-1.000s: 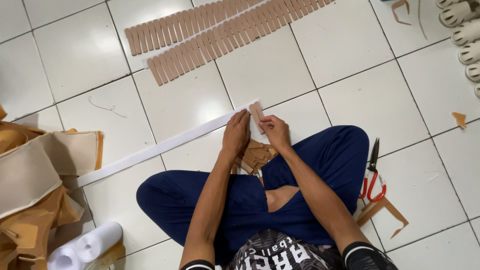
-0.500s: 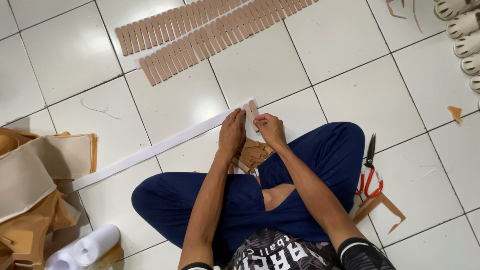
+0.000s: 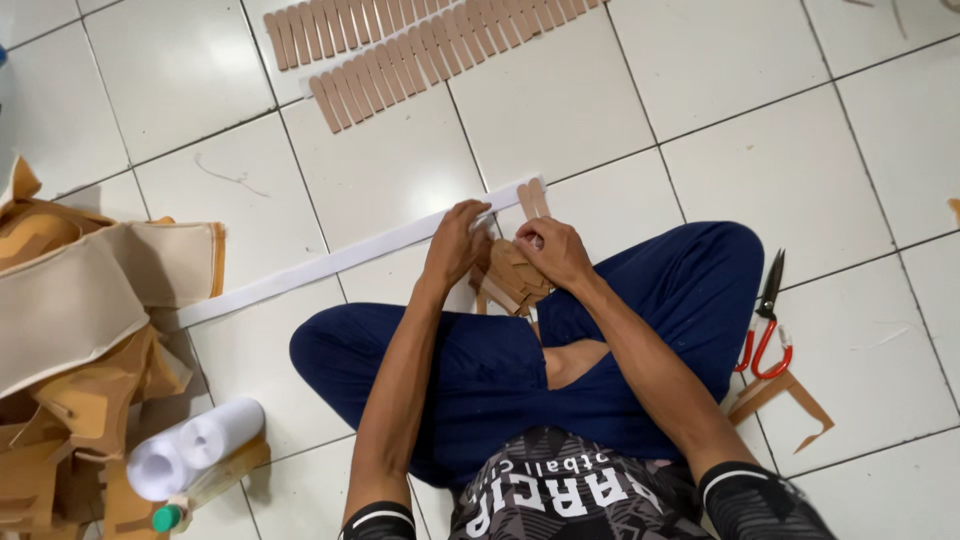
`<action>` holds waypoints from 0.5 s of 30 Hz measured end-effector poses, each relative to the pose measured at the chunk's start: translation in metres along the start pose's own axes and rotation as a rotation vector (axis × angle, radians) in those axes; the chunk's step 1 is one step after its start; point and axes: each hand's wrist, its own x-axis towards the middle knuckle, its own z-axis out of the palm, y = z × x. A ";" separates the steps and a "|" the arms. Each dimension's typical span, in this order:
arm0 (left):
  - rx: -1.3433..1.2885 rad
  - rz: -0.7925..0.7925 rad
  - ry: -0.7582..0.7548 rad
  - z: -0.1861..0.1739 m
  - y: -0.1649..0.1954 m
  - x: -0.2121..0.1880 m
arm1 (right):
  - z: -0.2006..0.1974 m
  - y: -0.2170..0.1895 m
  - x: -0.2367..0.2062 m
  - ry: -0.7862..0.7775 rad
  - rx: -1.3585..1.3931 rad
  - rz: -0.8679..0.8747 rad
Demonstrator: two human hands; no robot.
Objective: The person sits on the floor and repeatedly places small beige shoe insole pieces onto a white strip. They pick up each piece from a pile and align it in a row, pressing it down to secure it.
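— Down there, left hand point(image 3: 455, 243) pressing flat on the end of the long white strip point(image 3: 330, 262), fingers spread over it, palm down, gripping nothing that can be made out.

— And the right hand point(image 3: 553, 250)?

— Curled loosely, just beside the left, fingertips on the small tan pieces point(image 3: 533, 198) laid upright across the strip's end. Hard to tell whether pinching one or only pressing it down.

— Strip itself?

— Lying flat on the white tiled floor point(image 3: 760, 120), running from the hands leftward and slightly down to the heap of tan and cream material point(image 3: 80, 300).

— Anything under the hands?

— A small stack of tan pieces point(image 3: 512, 280) between the crossed legs in blue trousers point(image 3: 660, 290), touching both wrists.

— Farther out?

— Two rows of overlapping tan pieces point(image 3: 420, 45) near the top, well apart from the hands. Red-handled scissors point(image 3: 766, 320) on the floor just beside the right knee, with a tan offcut point(image 3: 780, 395) below them. A white roll point(image 3: 195, 447) at the lower left, near the heap, next to a small bottle with a green cap point(image 3: 168, 517).
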 end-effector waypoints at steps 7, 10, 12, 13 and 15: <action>0.225 -0.011 -0.068 0.021 -0.006 -0.037 | 0.008 0.007 -0.016 -0.111 -0.404 -0.353; 0.299 -0.018 -0.081 0.023 -0.012 -0.032 | 0.007 0.011 -0.016 -0.123 -0.468 -0.416; 0.346 0.005 -0.039 0.025 -0.015 -0.030 | 0.001 0.013 -0.016 -0.058 -0.465 -0.390; 0.354 0.014 -0.032 0.026 -0.015 -0.029 | -0.004 0.014 -0.017 -0.032 -0.462 -0.374; 0.373 0.023 -0.028 0.028 -0.015 -0.028 | -0.015 0.016 -0.016 0.035 -0.453 -0.276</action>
